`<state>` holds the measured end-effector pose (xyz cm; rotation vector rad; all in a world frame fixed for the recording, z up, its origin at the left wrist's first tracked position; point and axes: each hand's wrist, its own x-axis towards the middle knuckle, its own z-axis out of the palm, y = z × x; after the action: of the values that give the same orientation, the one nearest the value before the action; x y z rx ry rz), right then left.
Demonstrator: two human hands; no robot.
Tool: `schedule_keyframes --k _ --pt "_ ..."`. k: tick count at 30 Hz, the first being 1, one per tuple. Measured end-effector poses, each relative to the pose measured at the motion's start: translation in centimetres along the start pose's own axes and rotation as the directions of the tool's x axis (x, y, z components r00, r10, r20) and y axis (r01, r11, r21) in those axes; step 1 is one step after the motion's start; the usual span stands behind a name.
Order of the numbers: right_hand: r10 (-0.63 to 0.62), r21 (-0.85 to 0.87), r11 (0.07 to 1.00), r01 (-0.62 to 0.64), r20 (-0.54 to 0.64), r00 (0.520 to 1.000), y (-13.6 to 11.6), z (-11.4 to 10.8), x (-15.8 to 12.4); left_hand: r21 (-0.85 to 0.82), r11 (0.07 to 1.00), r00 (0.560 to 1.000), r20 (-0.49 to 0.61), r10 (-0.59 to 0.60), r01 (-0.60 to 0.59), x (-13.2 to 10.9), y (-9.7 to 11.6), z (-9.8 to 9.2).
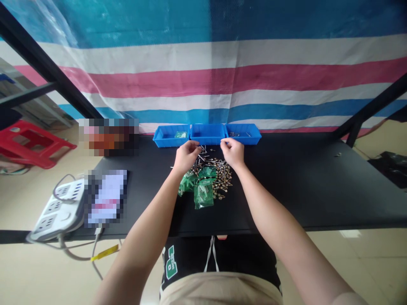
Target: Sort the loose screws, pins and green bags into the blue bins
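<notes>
My left hand (pixel 187 156) is closed with curled fingertips over the far left side of a pile of small metal pieces (pixel 222 180) with thin shanks and brass-coloured heads. Anything it grips is too small to make out. My right hand (pixel 233 152) is also closed, just in front of the right blue bin (pixel 251 139), and what is in its fingers is hidden. Small green plastic bags (pixel 204 195) with pale, slim pieces inside lie on the near left of the pile. A few silver shanks (pixel 202 157) lie beside my left fingertips.
The left blue bin (pixel 165 137) holds a small green packet (pixel 181 134); the middle blue bin (pixel 206 133) stands between the others. A white power strip (pixel 59 207) and a blurred-out phone (pixel 106 199) lie at the left. Black frame posts flank the black table (pixel 302 182).
</notes>
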<state>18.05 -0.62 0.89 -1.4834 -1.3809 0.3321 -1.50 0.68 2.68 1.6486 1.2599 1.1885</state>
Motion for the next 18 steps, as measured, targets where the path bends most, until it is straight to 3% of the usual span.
schedule_keyframes --k 4,9,12,18 --pt "-0.106 -0.28 0.941 0.188 0.281 0.954 -2.2 0.2 -1.6 0.181 0.98 0.996 0.015 0.085 -0.086 -0.3 0.5 0.0" --pt "-0.176 -0.393 0.829 0.397 0.491 0.853 -2.9 0.6 -2.3 0.392 0.899 0.981 0.073 0.181 -0.195 -0.6 0.6 0.1" --pt "-0.161 -0.396 0.817 0.419 0.541 0.826 -2.7 0.7 -2.4 0.501 0.823 0.963 0.158 0.216 -0.267 -0.6 0.4 0.2" --pt "-0.151 -0.383 0.814 0.436 0.585 0.797 -2.6 1.0 -2.5 0.61 0.719 0.936 0.304 0.176 -0.333 -0.8 0.1 0.4"
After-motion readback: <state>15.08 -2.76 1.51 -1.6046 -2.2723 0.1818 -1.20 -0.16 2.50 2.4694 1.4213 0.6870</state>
